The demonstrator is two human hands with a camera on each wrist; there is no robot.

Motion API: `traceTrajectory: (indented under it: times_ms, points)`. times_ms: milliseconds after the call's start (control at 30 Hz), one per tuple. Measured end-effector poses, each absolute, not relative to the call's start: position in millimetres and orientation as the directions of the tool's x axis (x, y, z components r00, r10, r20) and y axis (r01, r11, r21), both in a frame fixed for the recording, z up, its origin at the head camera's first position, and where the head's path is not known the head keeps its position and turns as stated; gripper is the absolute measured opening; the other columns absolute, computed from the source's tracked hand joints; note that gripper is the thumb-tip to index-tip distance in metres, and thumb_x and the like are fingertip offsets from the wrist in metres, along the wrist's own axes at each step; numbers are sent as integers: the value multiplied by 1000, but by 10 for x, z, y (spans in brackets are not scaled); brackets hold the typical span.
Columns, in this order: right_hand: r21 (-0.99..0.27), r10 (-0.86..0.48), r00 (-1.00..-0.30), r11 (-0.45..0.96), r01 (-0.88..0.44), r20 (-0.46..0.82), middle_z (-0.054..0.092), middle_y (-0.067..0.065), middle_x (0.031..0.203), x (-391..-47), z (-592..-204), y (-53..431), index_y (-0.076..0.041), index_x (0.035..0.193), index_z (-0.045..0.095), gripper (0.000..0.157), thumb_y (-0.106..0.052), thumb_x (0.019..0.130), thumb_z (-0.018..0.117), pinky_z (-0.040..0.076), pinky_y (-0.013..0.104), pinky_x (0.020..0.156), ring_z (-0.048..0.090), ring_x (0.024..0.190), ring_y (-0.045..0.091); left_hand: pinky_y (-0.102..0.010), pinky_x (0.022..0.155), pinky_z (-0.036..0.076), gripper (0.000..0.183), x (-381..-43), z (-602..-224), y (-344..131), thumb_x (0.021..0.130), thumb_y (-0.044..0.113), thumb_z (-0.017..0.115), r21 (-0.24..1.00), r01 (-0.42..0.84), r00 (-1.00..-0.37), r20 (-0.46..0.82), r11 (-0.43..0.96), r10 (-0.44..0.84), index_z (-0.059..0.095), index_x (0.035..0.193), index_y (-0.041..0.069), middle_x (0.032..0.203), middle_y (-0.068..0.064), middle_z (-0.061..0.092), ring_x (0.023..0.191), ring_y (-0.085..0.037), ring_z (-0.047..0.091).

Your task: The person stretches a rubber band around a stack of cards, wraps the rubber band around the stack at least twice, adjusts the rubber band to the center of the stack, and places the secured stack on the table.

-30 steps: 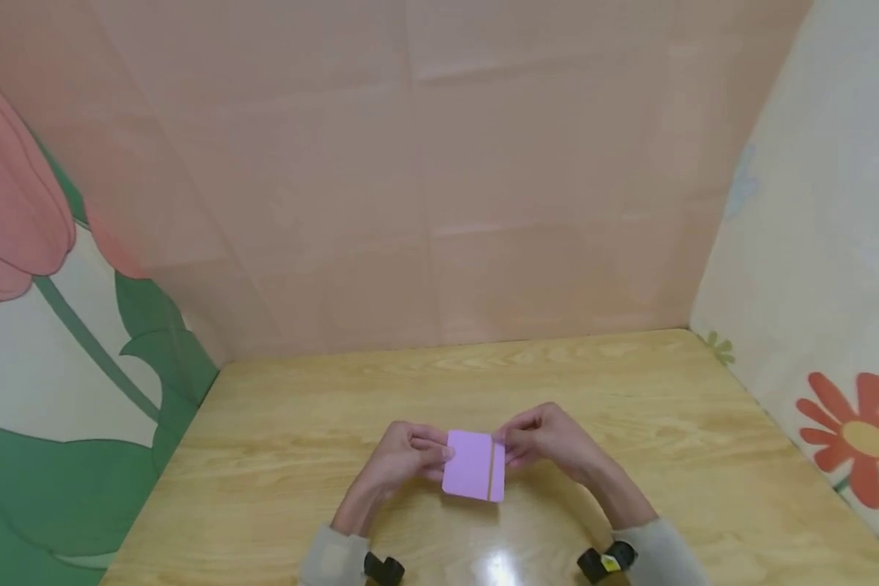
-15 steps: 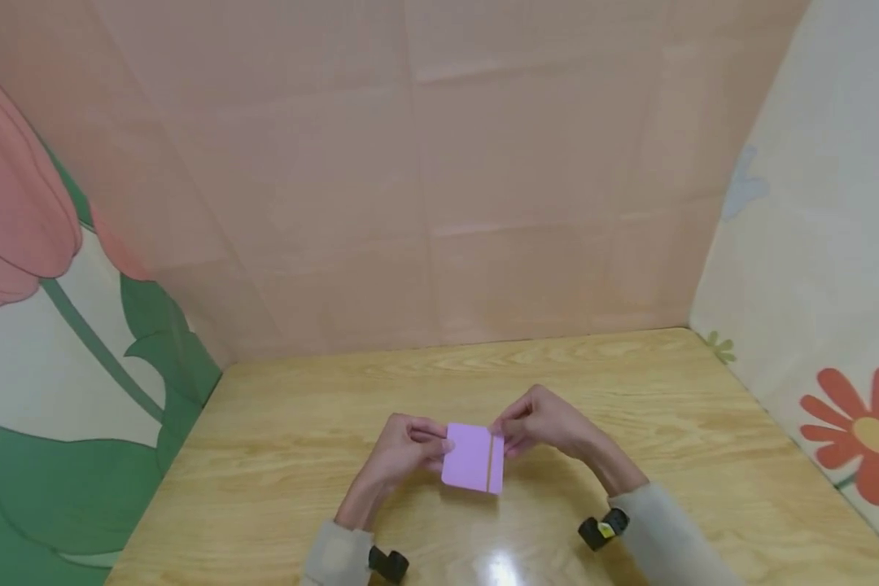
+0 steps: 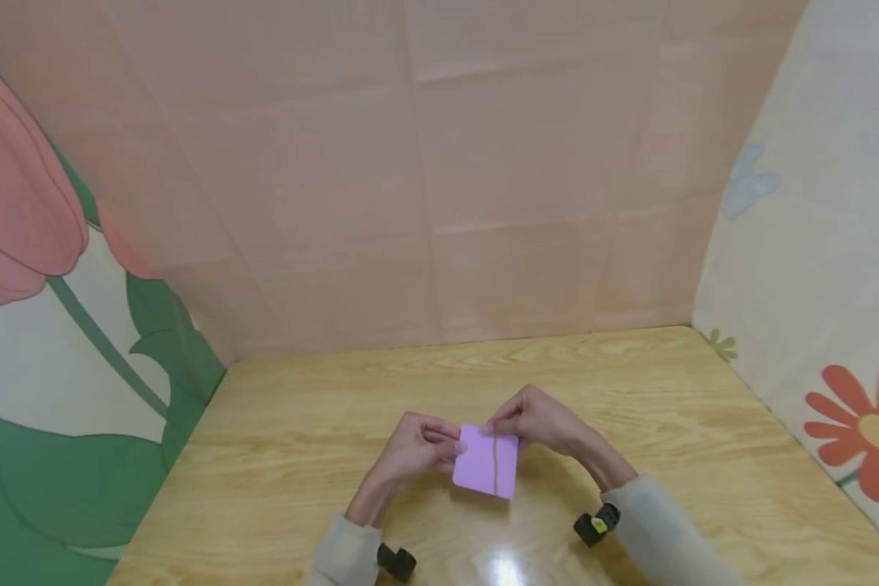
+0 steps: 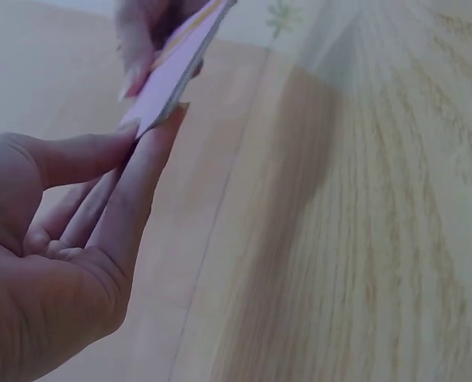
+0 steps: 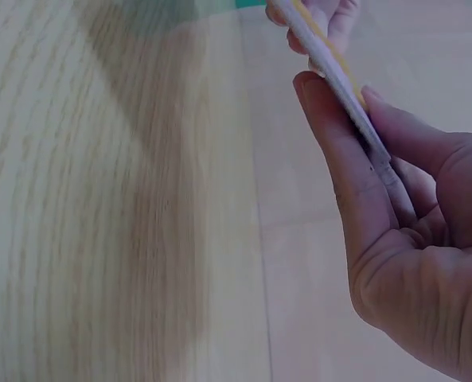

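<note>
**Head view: pad (image 3: 474, 465) held above table (image 3: 300, 456), band (image 3: 496, 472) slightly bowed**

The pad's L edge is pinched btwn thumb and fingers of the L hand (image 3: 413, 449); its far edge, toward the R corner, is pinched by the R hand (image 3: 542, 419) in the same way. Both grips are narrow. The pad is held near the middle of the table's near half, tilted, w/ a shadow cast below.

The step in hand is judged to be work on the band, since the R thumb is placed at or beside its far end and the strip isn't quite straight. For any further shift of the band, a steady L pinch would be called for, w/ the strip eased by R fingertips and the pad kept unbent.

The pad's back is hidden, so the band's run there can't be told; nor can it be told if pages are held inside. Most R fingers are covered by the pad in the head view. In both wrist views the pad is seen almost edge-on and is cut off at the top. Whether the band is pressed or only touched by the R thumb can't be made out.
</note>
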State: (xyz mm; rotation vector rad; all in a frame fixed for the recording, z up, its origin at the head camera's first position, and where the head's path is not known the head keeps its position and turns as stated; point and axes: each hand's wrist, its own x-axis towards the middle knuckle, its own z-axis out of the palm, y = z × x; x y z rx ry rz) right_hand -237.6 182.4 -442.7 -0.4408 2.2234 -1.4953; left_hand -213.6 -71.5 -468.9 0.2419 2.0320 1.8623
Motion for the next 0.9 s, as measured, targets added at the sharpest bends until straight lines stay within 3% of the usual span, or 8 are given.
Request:
traceTrajectory:
  times_ms: [267,533,767,900]
  points:
    - [-951,-509,-836,305,48,-206,80,20,99,-2392,-4452,1945,8,110,77,22,-9,99,71,70,45,78,78,81,24,-32,70,69,21,-2149,-4709,-744,90,1,78,987,-133,-935,-155,91,319,74,108,-10,93,-15,79,77,-17,75]
    - [-958,-499,-849,284,30,-175,80,20,102,-2377,-4507,1869,7,110,78,22,-12,100,70,70,41,79,78,85,26,-33,71,69,21,-2139,-4693,-799,92,2,78,988,-118,-933,-145,102,328,74,108,-9,94,-16,79,77,-16,75]
    - [-947,-457,-877,323,-7,-149,81,15,100,-2394,-4504,1719,2,109,80,22,-16,98,72,64,31,66,71,75,16,-31,69,69,20,-2129,-4653,-780,91,1,77,990,-92,-937,-121,104,327,75,108,-10,97,-20,79,76,-16,76]
    - [-939,-437,-888,344,-16,-146,81,13,99,-2415,-4507,1670,0,106,82,20,-16,97,73,63,33,64,69,72,14,-30,67,69,19,-2141,-4666,-780,91,1,78,990,-93,-942,-123,108,313,75,107,-10,97,-21,79,75,-16,75]
